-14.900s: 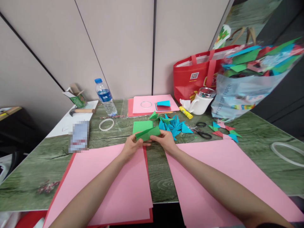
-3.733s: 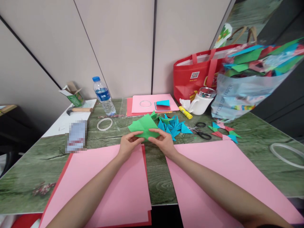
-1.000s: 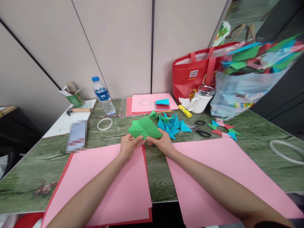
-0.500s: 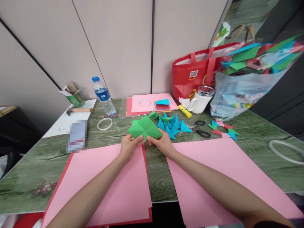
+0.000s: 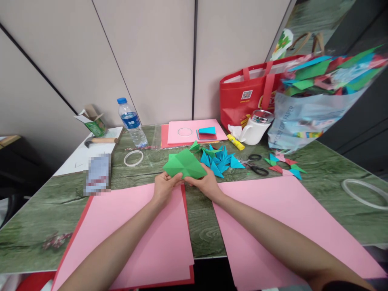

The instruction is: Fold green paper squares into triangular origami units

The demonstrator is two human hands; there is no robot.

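A creased sheet of green paper [image 5: 185,163] is held up over the middle of the table, partly folded. My left hand [image 5: 165,186] pinches its lower left edge, thumb in front. On the lower right edge, my right hand [image 5: 206,184] grips the same sheet, its thumb laid along the bottom; the fingers behind are mostly hidden. Just past the sheet lies a pile of folded blue paper pieces [image 5: 221,161], with a few green folded pieces [image 5: 195,146] at its left. Black-handled scissors [image 5: 257,165] rest beside the pile.
Pink sheets [image 5: 136,234] lie under my left forearm, more pink paper [image 5: 273,218] under my right. Behind stand a water bottle [image 5: 131,123], white mug [image 5: 256,128], glue stick [image 5: 235,142], red bag [image 5: 239,101] and a stuffed plastic bag [image 5: 291,121]. A hammer [image 5: 103,140] lies left.
My right thumb has shifted slightly left along the sheet's lower edge. Both hands keep hold of the green paper, which has barely moved.
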